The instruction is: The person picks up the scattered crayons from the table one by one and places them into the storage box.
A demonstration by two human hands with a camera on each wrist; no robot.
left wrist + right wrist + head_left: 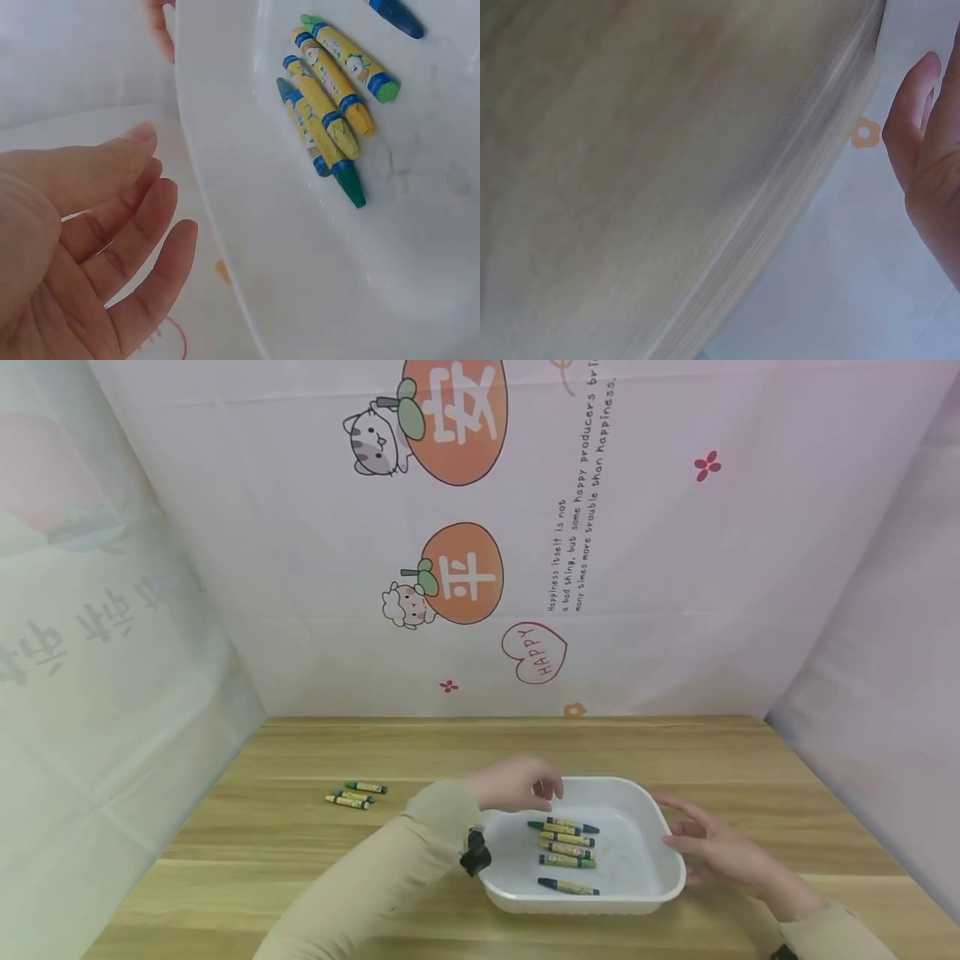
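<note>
A white plastic tray (pixel 636 860) stands on the table, with several crayons (pixel 567 850) in yellow wrappers lying side by side inside. One dark blue crayon (pixel 573 887) lies apart from them, near the tray's front wall. My left hand (pixel 517 783) hovers over the tray's far left rim. Its fingers are loosely bent with nothing between them, as the left wrist view shows. At the tray's right wall is my right hand (pixel 712 852), fingers spread and thumb tip right at the rim. The right wrist view catches only part of that hand (pixel 937 161).
Three more crayons (pixel 351 802), one of them dark green, lie on the wooden table (pixel 247 860) left of the tray. White printed cloth (pixel 645 635) hangs behind the table and at both sides.
</note>
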